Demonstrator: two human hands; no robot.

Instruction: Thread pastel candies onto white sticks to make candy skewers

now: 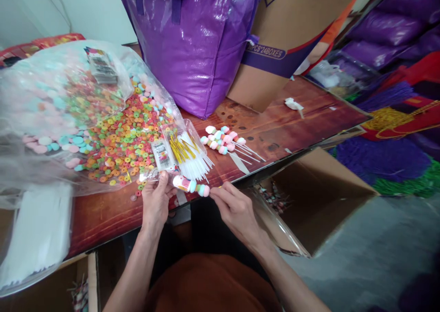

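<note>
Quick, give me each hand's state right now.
Left hand: closed, holding one end of the wrapped candy skewer.
Right hand: closed on its other end; exactly what the fingertips pinch is hidden.

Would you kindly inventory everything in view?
Table: one, reddish, centre
Held skewer: one, pastel, near centre
Other skewers: several, pastel, on table
Sticks: many, white, clear tray and left
Ties: many, gold, clear tray
Candy rings: many, multicoloured, clear plastic
Marshmallows: many, pastel, around rings
Bag: one, purple, rear
Boxes: several, brown, rear, right, lower left
Sacks: several, purple, upper right
Fringe: uncountable, purple and green, right
Left hand: one, skewer's left
Right hand: one, skewer's right
</note>
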